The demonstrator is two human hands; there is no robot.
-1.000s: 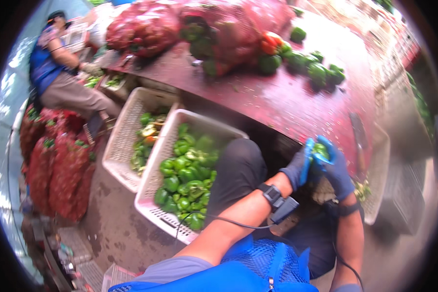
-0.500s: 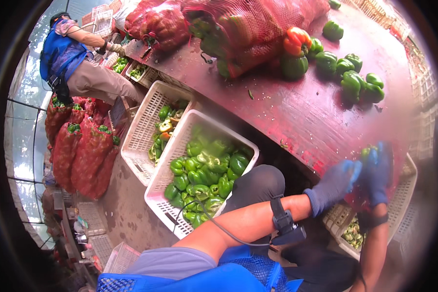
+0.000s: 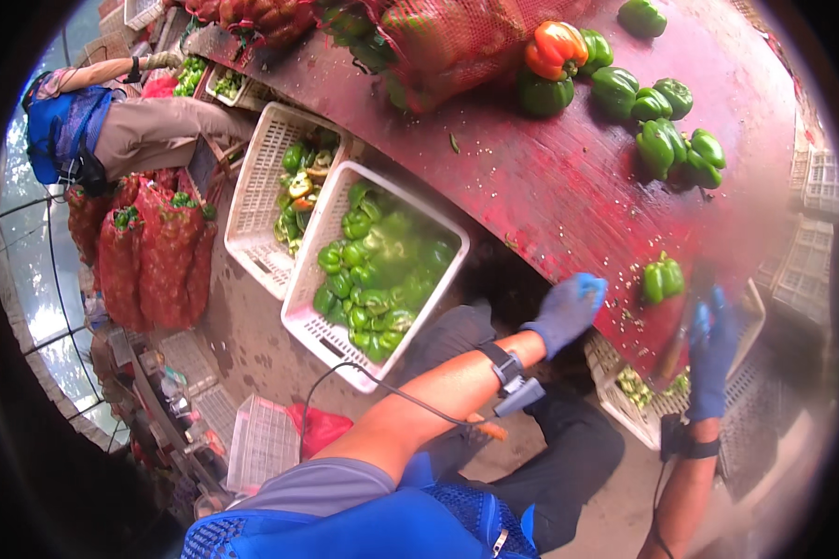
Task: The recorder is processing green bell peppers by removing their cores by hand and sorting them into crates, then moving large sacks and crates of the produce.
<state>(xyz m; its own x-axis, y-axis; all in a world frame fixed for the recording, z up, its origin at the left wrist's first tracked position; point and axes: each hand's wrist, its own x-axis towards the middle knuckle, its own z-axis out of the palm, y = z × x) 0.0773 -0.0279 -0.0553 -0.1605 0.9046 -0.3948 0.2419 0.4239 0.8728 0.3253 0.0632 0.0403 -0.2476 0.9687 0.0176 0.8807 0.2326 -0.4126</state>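
Note:
A green bell pepper (image 3: 662,278) lies near the front edge of the dark red table (image 3: 550,177). My left hand (image 3: 569,312), in a blue glove, rests at the table edge just left of the pepper, fingers loose and holding nothing. My gloved right hand (image 3: 713,349) is at the edge to the pepper's right, beside a blurred long knife (image 3: 685,321). Whether it grips the knife is unclear. A wired band sits on each wrist.
A white crate (image 3: 312,279) full of green peppers stands on the floor at my left, and a second crate (image 3: 252,200) is behind it. Another crate (image 3: 625,405) with scraps sits under the table. More peppers (image 3: 667,140) and red mesh sacks (image 3: 457,37) lie on the table. A seated person (image 3: 112,130) works at far left.
Both hands held the green pepper a second ago. It now lies on the table, my left hand has dropped to the edge, and my right hand has moved beside the knife.

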